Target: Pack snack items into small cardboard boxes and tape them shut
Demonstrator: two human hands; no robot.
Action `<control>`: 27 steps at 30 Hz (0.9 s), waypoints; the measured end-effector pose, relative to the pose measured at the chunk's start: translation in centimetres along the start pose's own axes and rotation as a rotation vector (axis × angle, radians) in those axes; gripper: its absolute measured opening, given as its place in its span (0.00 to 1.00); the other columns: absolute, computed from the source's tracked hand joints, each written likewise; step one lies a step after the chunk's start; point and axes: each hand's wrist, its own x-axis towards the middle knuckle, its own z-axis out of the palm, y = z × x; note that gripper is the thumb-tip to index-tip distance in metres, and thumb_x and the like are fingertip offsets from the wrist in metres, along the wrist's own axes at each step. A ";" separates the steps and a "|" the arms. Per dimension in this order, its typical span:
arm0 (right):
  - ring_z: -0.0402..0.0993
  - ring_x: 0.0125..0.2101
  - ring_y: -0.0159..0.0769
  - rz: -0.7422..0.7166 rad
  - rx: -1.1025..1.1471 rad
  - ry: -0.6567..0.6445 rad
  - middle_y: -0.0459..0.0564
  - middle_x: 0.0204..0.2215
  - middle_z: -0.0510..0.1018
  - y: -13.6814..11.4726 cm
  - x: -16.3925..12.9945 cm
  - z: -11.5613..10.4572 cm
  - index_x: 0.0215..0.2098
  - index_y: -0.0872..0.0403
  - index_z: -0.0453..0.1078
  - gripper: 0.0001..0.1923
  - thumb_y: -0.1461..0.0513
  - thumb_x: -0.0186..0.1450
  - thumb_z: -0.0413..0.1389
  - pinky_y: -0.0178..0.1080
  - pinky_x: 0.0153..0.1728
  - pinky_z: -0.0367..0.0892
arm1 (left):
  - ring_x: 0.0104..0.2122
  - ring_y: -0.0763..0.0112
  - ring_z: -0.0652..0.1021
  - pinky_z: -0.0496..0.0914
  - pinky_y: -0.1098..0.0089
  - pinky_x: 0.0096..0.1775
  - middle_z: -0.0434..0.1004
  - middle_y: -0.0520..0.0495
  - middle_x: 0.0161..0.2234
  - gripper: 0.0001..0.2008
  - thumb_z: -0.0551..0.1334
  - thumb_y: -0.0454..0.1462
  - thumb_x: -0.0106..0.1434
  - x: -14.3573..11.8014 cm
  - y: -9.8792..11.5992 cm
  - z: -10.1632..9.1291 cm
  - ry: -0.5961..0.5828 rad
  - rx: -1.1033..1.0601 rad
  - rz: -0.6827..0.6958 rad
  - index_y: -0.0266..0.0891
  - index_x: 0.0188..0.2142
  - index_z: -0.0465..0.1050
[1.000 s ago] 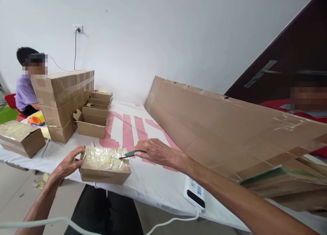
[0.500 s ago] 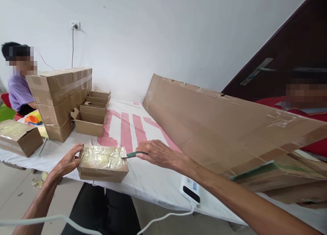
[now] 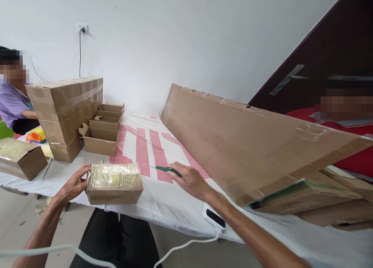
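A small cardboard box, its top covered by shiny clear tape over a yellowish patch, stands near the table's front edge. My left hand grips its left end, fingers bent over the upper corner. Right of the box and apart from it, my right hand is closed around a green-handled knife. The knife's thin tip points left, above the pink-striped cloth.
Stacked taped boxes stand at the left, beside several open boxes. Another box lies far left. A large cardboard sheet leans at the right. A white device with a cable sits up front. Two other people are nearby.
My right hand has drawn the knife away from the box's top, to the right. The left hand keeps its hold on the box. The view has shifted slightly.
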 end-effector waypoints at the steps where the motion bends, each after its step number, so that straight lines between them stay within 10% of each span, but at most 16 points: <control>1: 0.81 0.38 0.42 0.038 0.033 0.009 0.52 0.44 0.83 0.3 -0.5 2.1 0.55 0.49 0.76 0.17 0.55 0.76 0.49 0.43 0.39 0.74 | 0.63 0.50 0.71 0.78 0.66 0.51 0.69 0.39 0.64 0.17 0.66 0.39 0.60 0.0 0.1 0.1 -0.005 -0.010 -0.001 0.42 0.48 0.81; 6: 0.80 0.51 0.52 0.152 0.047 0.098 0.56 0.47 0.83 1.4 -3.7 13.2 0.54 0.48 0.76 0.18 0.55 0.73 0.50 0.55 0.50 0.77 | 0.65 0.48 0.70 0.77 0.66 0.50 0.68 0.37 0.65 0.18 0.67 0.40 0.60 -0.1 0.3 0.2 -0.013 0.000 -0.011 0.42 0.50 0.82; 9: 0.80 0.49 0.53 0.173 0.053 0.139 0.55 0.45 0.83 1.3 -4.5 15.8 0.52 0.46 0.77 0.16 0.56 0.71 0.53 0.57 0.52 0.76 | 0.64 0.48 0.70 0.77 0.66 0.50 0.68 0.39 0.66 0.19 0.68 0.40 0.58 0.0 0.2 0.0 -0.015 0.023 -0.008 0.44 0.50 0.83; 17: 0.79 0.49 0.45 0.136 0.672 0.208 0.55 0.47 0.80 -5.8 0.0 11.3 0.51 0.51 0.76 0.21 0.47 0.76 0.49 0.45 0.49 0.75 | 0.67 0.44 0.69 0.73 0.57 0.59 0.66 0.40 0.70 0.16 0.70 0.40 0.56 0.2 0.2 -0.1 0.002 0.095 -0.025 0.46 0.45 0.87; 27: 0.78 0.46 0.44 0.015 0.665 0.368 0.54 0.43 0.79 -10.7 -0.3 10.4 0.42 0.50 0.73 0.15 0.54 0.77 0.48 0.44 0.49 0.74 | 0.71 0.43 0.65 0.73 0.56 0.60 0.65 0.43 0.72 0.34 0.69 0.39 0.61 -0.8 0.3 -0.7 0.019 0.143 0.040 0.54 0.67 0.73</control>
